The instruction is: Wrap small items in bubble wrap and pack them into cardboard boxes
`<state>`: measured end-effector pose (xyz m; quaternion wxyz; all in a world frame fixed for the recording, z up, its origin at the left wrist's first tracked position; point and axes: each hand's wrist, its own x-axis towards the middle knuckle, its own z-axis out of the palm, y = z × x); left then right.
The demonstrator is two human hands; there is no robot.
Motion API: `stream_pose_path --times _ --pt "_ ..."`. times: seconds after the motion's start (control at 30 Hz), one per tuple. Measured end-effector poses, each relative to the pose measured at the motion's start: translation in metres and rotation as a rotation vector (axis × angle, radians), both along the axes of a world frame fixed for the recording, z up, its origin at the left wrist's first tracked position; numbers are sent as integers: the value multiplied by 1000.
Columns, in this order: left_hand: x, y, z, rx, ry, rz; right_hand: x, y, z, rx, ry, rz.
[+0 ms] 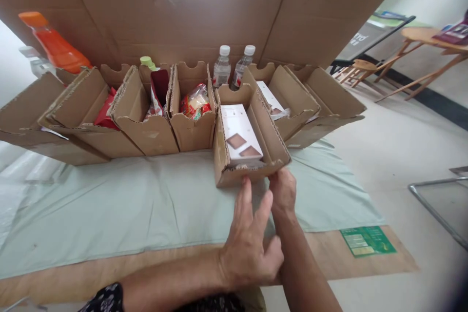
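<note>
A cardboard box [223, 175] with an open top stands pulled forward of the row, holding a white printed box [237, 129] with brown diamond shapes. My right hand [283, 190] is closed at its lower front right corner, the fingertips partly hidden under the edge. Spread in front of the same box is my left hand [252, 243], its fingers apart and one fingertip at or very near the front wall; contact I cannot tell. Just left stands another cardboard box [193, 134] with a clear and red food packet [197, 102] in it.
More cardboard bins [151, 136] flank these, some with red packets. Behind them are two clear bottles [222, 68], an orange bottle [60, 48] and a tall cardboard panel [219, 9]. Pale green cloth [146, 204] covers the table. A green packet [367, 241] lies near its front right edge.
</note>
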<state>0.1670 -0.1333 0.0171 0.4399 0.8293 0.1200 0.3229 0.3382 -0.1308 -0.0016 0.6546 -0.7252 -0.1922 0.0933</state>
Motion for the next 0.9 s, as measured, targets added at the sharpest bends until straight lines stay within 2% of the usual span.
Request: stream_pose_path --times 0.17,0.23,0.3,0.4,0.5,0.6,0.67,0.73,0.8,0.9 --pt "61 45 8 -156 47 50 1 -21 -8 82 116 -87" --pt "71 58 13 -236 76 58 -3 -24 -2 80 79 -106" --pt "66 67 14 -311 112 68 -13 -23 12 42 -63 -60" --pt "36 71 8 -383 158 78 -37 -7 50 -45 -426 91" --pt "-2 68 0 -409 170 111 -63 37 94 -183 -711 322" --pt "-35 63 -5 -412 176 157 -80 100 124 -542 -816 526" --pt "-53 62 -7 -405 173 207 -85 135 132 -804 -854 547" --pt "-72 65 -8 -388 165 278 -87 152 132 -944 -893 516" --pt "-93 71 -9 -366 164 355 -91 147 126 -949 -944 490" --pt "-125 79 -13 -352 158 473 -102 104 114 -787 -1051 474"
